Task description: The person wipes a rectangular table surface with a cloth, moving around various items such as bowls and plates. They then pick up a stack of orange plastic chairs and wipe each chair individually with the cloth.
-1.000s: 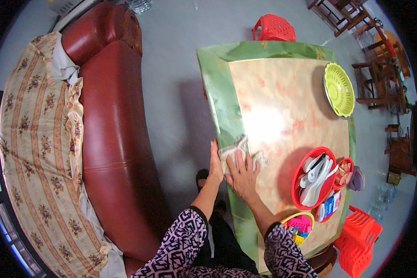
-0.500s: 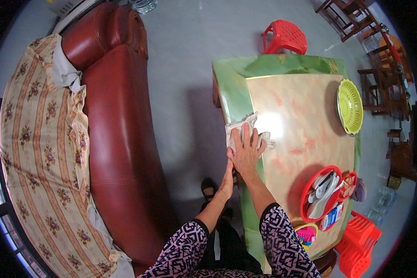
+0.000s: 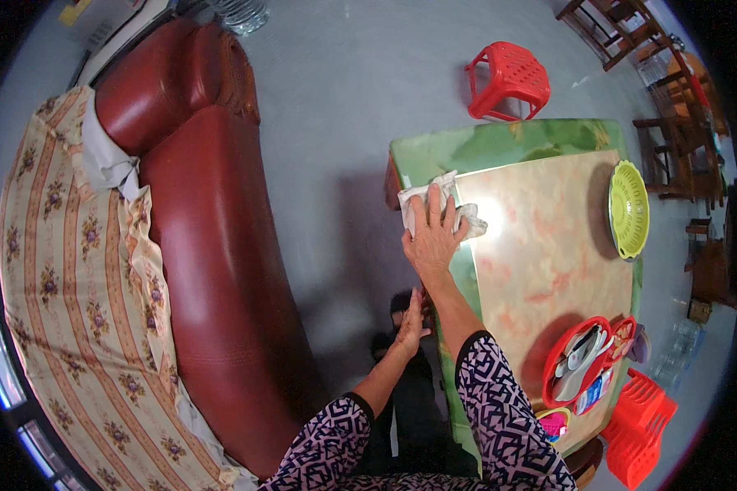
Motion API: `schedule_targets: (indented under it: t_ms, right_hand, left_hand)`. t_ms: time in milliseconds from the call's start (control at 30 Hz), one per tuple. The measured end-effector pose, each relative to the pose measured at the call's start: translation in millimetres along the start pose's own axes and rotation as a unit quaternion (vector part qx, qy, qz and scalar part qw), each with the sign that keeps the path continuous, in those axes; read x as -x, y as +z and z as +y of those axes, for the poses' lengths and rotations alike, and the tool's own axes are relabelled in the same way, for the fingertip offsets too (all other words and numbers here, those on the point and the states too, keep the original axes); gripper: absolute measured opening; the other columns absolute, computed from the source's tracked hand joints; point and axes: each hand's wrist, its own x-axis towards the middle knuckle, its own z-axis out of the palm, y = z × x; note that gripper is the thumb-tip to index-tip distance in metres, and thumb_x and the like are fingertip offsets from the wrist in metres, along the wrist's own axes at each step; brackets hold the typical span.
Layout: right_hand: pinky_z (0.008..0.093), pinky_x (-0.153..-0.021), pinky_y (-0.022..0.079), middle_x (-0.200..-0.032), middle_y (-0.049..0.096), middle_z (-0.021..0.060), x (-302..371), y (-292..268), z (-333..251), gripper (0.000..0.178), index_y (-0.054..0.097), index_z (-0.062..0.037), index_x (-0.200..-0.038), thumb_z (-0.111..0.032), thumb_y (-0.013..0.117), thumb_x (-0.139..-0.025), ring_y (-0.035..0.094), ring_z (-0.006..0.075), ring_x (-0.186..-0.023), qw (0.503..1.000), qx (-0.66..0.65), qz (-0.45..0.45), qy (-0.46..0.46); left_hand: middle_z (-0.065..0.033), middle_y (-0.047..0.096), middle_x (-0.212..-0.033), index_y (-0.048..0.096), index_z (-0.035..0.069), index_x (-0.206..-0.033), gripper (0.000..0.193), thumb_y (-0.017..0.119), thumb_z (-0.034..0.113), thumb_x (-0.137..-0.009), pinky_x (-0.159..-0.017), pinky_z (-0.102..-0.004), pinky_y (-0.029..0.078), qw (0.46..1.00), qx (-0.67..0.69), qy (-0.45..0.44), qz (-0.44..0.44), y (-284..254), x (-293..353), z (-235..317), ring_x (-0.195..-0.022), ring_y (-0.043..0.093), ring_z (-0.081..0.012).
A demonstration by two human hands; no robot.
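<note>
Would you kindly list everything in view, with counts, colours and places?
Table: one, green and peach, right half
Cloth: one, whitish, table's left edge
Basket: one, lime, table's far right
Tray: one, red, table's near right
Spoons: several, mostly white, in tray
Small containers: count unclear, red, beside tray
Tub: one, yellow, partly hidden below tray
Stool: one, red, beyond table
Plastic seats: count unclear, red, lower right
Sofa: one, maroon, left
Cover: one, beige floral, on sofa
Wooden furniture: several, brown, upper right
Bottles: several, clear, right
Floor: one, grey, centre
Sleeves: two, dark patterned, bottom
Left hand: one, bare, left of table
Right hand: one, bare, on cloth
</note>
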Motion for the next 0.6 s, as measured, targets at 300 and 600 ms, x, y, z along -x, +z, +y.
schedule_targets:
  t_ms: [300, 600]
  right_hand:
    - [0.0607, -0.099, 0.025, -0.151, 0.032, 0.0072, -87, 18, -14, 0.067, 0.049, -0.0220, -0.128, -0.024, 0.075, -0.067, 0.036, 0.0361, -0.130, 0.999, -0.035, 0.023, -0.003]
    - [0.0512, -0.101, 0.025, -0.145, 0.041, 0.0062, -84, 7, 5, 0.054, 0.054, -0.0155, -0.129, -0.028, 0.065, -0.078, 0.039, 0.0326, -0.124, 0.995, -0.088, 0.054, -0.009]
  left_hand:
    - [-0.0082, 0.050, -0.135, 0.036, 0.015, -0.147, 0.080, 0.032, 0.071, -0.090, -0.084, -0.0368, 0.046, 1.000, 0.000, 0.007, 0.002, -21, -46, 54, -0.110, 0.053, -0.0210]
    - [-0.0263, 0.021, -0.144, 0.023, 0.010, -0.149, 0.070, 0.042, 0.052, -0.097, -0.109, -0.0478, 0.024, 0.900, -0.242, 0.257, 0.256, -8, -70, 176, -0.132, 0.026, -0.0420]
